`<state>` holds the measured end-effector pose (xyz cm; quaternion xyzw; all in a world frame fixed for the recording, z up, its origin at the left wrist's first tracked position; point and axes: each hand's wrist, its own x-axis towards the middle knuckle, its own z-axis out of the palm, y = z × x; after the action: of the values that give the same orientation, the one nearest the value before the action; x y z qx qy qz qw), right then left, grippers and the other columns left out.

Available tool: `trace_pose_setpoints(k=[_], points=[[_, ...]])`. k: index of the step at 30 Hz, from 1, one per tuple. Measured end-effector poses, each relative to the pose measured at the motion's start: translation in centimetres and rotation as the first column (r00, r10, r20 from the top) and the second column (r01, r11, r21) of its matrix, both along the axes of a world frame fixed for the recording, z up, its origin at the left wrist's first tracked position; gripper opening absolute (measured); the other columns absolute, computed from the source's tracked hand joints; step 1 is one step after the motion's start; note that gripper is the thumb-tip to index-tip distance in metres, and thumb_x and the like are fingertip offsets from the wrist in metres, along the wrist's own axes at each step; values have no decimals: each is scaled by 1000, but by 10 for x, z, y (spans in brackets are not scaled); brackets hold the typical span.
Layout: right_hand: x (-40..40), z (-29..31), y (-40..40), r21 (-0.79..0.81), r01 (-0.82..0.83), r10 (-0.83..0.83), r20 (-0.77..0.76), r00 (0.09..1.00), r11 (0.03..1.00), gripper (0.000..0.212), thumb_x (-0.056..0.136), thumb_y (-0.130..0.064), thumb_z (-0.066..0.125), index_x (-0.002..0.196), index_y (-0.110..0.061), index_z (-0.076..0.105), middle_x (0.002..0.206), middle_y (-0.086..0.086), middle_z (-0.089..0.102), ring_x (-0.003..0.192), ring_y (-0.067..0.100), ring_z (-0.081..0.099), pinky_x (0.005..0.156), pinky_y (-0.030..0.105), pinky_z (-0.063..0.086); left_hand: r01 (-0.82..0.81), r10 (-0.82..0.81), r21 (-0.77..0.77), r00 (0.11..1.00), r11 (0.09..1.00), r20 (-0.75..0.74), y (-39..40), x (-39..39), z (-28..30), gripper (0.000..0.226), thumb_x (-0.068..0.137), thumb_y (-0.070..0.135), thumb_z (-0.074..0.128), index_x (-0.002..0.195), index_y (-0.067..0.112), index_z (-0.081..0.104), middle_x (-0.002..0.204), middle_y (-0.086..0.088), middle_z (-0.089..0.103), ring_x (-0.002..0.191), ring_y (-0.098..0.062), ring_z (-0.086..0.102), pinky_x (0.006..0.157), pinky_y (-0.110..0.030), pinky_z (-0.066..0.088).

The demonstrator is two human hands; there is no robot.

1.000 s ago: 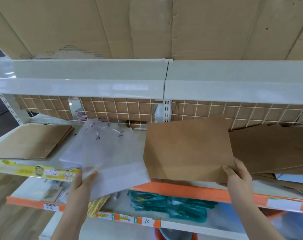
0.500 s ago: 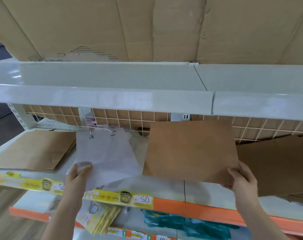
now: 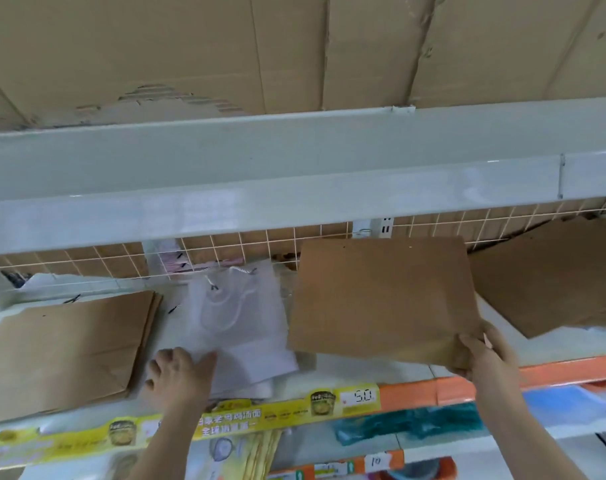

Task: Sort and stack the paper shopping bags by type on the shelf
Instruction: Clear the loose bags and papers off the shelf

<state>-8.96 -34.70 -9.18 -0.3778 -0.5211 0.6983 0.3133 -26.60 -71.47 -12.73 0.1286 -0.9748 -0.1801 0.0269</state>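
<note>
A white paper bag with cord handles lies flat on the shelf, between a stack of brown paper bags on the left and the brown bag in my right hand. My left hand holds the white bag's near left corner, thumb on top and fingers curled. My right hand grips the near right corner of a flat brown paper bag, which is held tilted just above the shelf. More brown bags lie spread out at the far right.
A white upper shelf hangs low over the work space, with cardboard above it. A wire grid backs the shelf. Yellow and orange price strips line the front edge. The lower shelf holds teal packets.
My left hand has carried the white bag from off the front edge onto the shelf, where it now lies flat. The brown bag stays in my right hand, a little further in.
</note>
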Motion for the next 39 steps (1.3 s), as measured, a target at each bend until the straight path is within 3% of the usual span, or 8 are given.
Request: trace_pose_setpoints(k=[4, 9, 15, 23, 27, 32, 36, 39], points=[[1, 2, -24, -29, 34, -33, 12, 999, 999, 32, 92, -4, 54, 109, -30, 61, 99, -9, 59, 85, 18, 58, 54, 30, 53, 41, -44, 56, 998, 998, 53, 0, -12, -1, 65, 90, 59, 45, 132, 9, 42, 143, -11, 36, 131, -30, 31, 102, -41, 27], [-4, 2, -35, -26, -3, 3, 2, 1000, 1000, 35, 89, -3, 57, 87, -37, 68, 92, -13, 63, 84, 20, 59, 55, 33, 52, 89, -98, 167, 994, 982, 46, -2, -11, 3, 78, 77, 64, 61, 132, 15, 36, 141, -7, 40, 132, -27, 35, 101, -41, 27], [-32, -2, -44, -50, -124, 123, -32, 992, 991, 31, 87, -6, 59, 103, -31, 67, 120, -1, 59, 97, 27, 58, 58, 35, 52, 167, -183, 150, 978, 975, 99, -14, 3, 2, 99, 73, 65, 64, 149, 23, 16, 157, -2, 14, 143, -26, 20, 111, -41, 20], [-64, 6, -73, -28, -299, 298, -39, 954, 954, 29, 88, -3, 57, 98, -29, 68, 114, -1, 63, 94, 22, 59, 52, 33, 50, 106, -74, 492, 994, 864, -85, -36, 7, 3, 56, 88, 38, 64, 136, 13, 45, 136, -14, 43, 122, -34, 46, 95, -41, 41], [-81, 11, -102, -24, -348, 347, -28, 937, 937, 28, 89, -4, 57, 100, -28, 67, 115, -1, 61, 97, 25, 59, 57, 36, 50, 94, -5, 660, 991, 746, -136, -58, 1, 19, 20, 97, 37, 50, 99, 21, 62, 94, -3, 64, 96, -30, 60, 73, -33, 40], [-109, 11, -161, -10, -436, 436, -3, 900, 900, 30, 91, -5, 54, 117, -19, 62, 113, 5, 65, 98, 29, 61, 53, 33, 50, 54, 88, 785, 987, 617, -137, -103, -13, 41, 37, 96, 42, 50, 71, 17, 63, 67, 0, 64, 70, -19, 58, 64, -31, 42], [-134, 6, -222, 20, -467, 467, 22, 884, 884, 28, 92, -3, 53, 110, -22, 63, 99, -2, 67, 87, 22, 63, 47, 26, 48, 77, 45, 818, 991, 571, -125, -156, -31, 47, 15, 90, 28, 65, 82, 15, 64, 65, -2, 62, 66, -20, 58, 56, -28, 44], [-151, 1, -271, 77, -538, 537, 39, 843, 839, 26, 93, -4, 54, 104, -25, 64, 90, -8, 71, 81, 15, 66, 49, 21, 50, 80, 30, 780, 992, 621, -126, -209, -48, 52, 9, 85, 19, 70, 91, 14, 65, 78, -8, 67, 71, -21, 64, 62, -32, 51]])
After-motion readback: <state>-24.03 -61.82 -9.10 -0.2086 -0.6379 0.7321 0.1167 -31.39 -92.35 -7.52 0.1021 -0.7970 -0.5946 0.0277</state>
